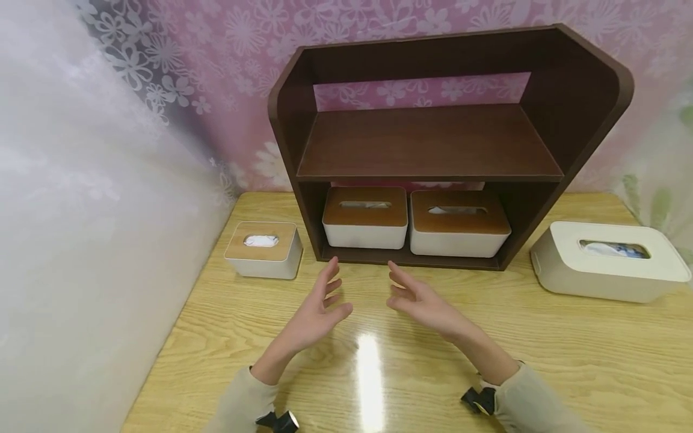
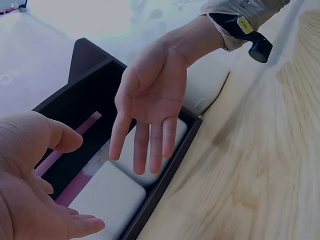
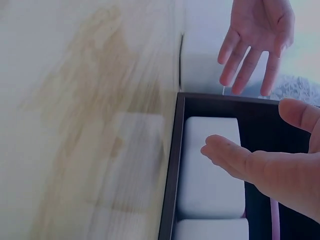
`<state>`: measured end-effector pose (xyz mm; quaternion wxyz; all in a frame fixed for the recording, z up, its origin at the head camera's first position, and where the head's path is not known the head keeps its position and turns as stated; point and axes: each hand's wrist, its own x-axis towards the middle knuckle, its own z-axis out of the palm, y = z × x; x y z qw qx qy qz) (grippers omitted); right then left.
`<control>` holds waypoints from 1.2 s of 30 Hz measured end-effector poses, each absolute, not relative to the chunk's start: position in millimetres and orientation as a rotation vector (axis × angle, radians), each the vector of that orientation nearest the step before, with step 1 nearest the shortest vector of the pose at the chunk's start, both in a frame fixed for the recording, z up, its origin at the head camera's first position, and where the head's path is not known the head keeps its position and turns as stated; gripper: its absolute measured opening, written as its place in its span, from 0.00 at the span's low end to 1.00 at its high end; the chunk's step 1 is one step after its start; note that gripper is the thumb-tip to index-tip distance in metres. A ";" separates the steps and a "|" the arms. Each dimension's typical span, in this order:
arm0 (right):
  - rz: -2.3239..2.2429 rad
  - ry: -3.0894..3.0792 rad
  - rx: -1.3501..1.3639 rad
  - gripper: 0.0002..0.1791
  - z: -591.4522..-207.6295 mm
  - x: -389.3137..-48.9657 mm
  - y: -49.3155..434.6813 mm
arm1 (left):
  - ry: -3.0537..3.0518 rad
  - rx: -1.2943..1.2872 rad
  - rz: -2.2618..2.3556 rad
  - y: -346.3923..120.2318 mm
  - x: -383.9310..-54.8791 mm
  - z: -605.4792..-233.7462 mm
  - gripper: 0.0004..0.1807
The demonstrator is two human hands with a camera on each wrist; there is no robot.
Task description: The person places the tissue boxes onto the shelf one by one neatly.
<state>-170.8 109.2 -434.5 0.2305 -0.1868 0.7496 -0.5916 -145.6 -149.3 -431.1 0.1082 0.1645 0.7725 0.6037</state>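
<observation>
My left hand (image 1: 316, 316) and right hand (image 1: 430, 307) are held apart in front of the dark brown shelf (image 1: 428, 141), palms facing each other, fingers extended and holding nothing. On the shelf's lower level, side by side, sit two white tissue boxes with brown wooden lids, the left tissue box (image 1: 365, 236) and the right tissue box (image 1: 460, 243). White tissue shows in their slots. In the left wrist view the right hand (image 2: 155, 95) appears with spread fingers before the shelf. The right wrist view shows the left hand (image 3: 257, 42) past the shelf's end.
A small white tissue box with a light wooden lid (image 1: 262, 267) stands left of the shelf, near the pale wall (image 1: 97, 240). At the right stands a larger all-white tissue box (image 1: 595, 279). Everything rests on a wood-grain table (image 1: 541, 343); flowered wallpaper (image 1: 233, 78) is behind.
</observation>
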 end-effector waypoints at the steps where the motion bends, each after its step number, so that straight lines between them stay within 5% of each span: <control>1: -1.627 2.060 -0.512 0.43 -434.7 -170.7 107.3 | 2.277 0.482 1.774 -151.4 -145.0 -430.4 0.48; 36: -1.706 1.963 -0.475 0.46 -420.2 -180.0 11.3 | 2.963 0.214 1.755 -242.8 -141.1 -398.7 0.26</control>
